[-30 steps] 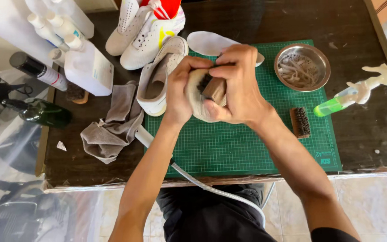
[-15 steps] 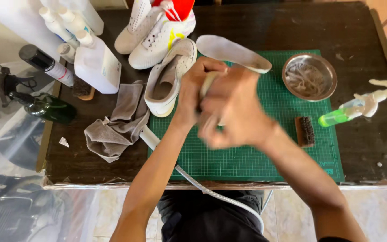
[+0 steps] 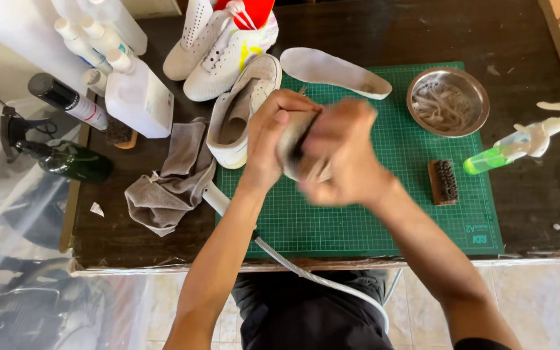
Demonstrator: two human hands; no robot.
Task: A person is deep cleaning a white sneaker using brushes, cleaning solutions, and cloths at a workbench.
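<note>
**Hands scrubbing a pale insole over the green mat**

Blur is covering the right hand (image 3: 345, 159) in the head view, where a second ago it was showing sharply with a small dark brush held against the pale insole (image 3: 299, 155); half a second ago it was already smearing. That is reading as a fast scrubbing stroke under way, not a pause. The left hand (image 3: 273, 136) is staying put, its fingers curling closed around the insole's left edge and bracing it upright above the green cutting mat (image 3: 358, 220). The right fingers are looking pressed together over the insole's face, though the blur is hiding whether they are pinching the brush. A second insole (image 3: 335, 71) is lying flat behind, a white sneaker (image 3: 241, 110) just left, a grey cloth (image 3: 170, 181) beside it.
</note>
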